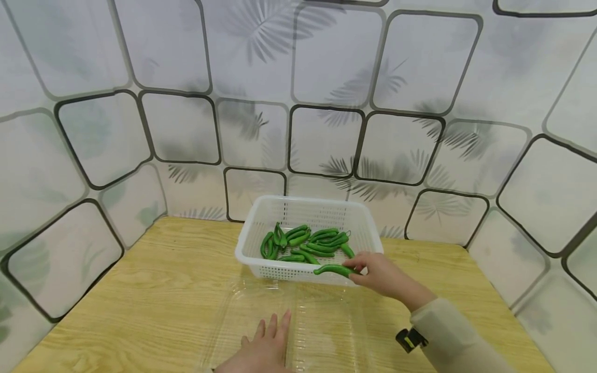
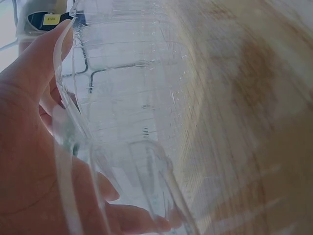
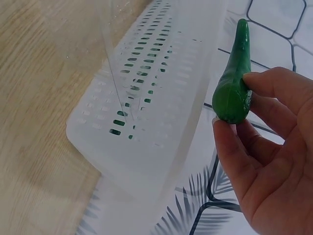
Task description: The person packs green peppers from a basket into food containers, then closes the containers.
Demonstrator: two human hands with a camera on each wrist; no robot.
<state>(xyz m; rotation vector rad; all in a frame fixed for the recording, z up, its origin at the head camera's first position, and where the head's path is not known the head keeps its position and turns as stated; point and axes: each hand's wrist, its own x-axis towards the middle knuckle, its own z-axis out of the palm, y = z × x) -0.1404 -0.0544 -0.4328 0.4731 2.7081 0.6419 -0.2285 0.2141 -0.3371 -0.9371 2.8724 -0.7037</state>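
In the head view a green chili pepper (image 1: 333, 270) is pinched between the thumb and fingers of my right hand (image 1: 380, 274), just over the basket's front rim. The right wrist view shows this pepper (image 3: 234, 88) end-on at the fingertips. Several more green peppers (image 1: 319, 249) lie inside the white perforated basket (image 1: 308, 202). My left hand (image 1: 263, 348), fingers extended and spread, rests at the middle of an opened clear plastic box (image 1: 322, 321). Up close in the left wrist view, clear plastic walls (image 2: 122, 73) stand beside that hand (image 2: 29, 147).
The wooden table (image 1: 154, 280) runs beneath the box and basket. Behind and at both sides rises a patterned wall covering (image 1: 252, 134) with rounded squares and leaves. A small black device (image 1: 410, 339) is strapped at the right sleeve.
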